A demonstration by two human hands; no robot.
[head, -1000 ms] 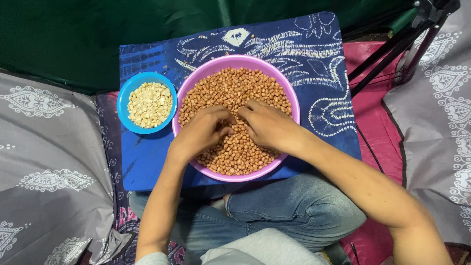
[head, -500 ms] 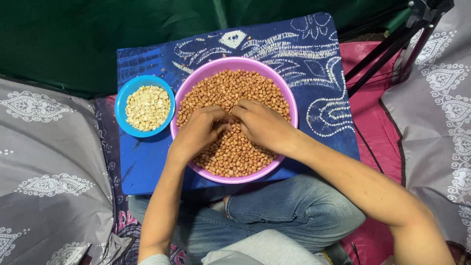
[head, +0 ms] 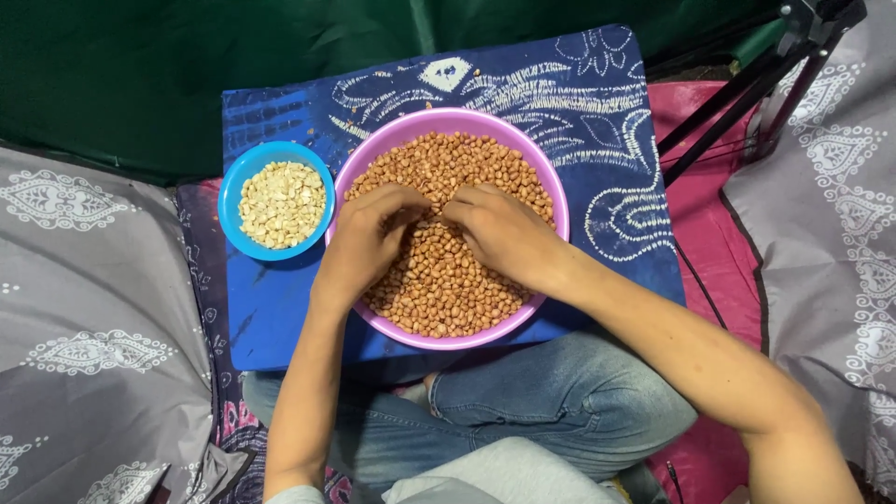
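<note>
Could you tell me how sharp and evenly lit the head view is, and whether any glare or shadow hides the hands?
Head view: sharp across the purple bowl and blue bowl; soft, even light, no glare; the left hand and right hand cast only faint shadows on the peanuts; the green cloth behind is dim.

- We see a small blue bowl (head: 231,191) of pale peeled nuts (head: 282,204), left of centre.
- Under it we find a blue patterned cloth (head: 597,112).
- Grey patterned fabric (head: 93,327) flanks us.
- Black tripod legs (head: 747,89) cross pink cloth (head: 719,243) at upper right.
</note>
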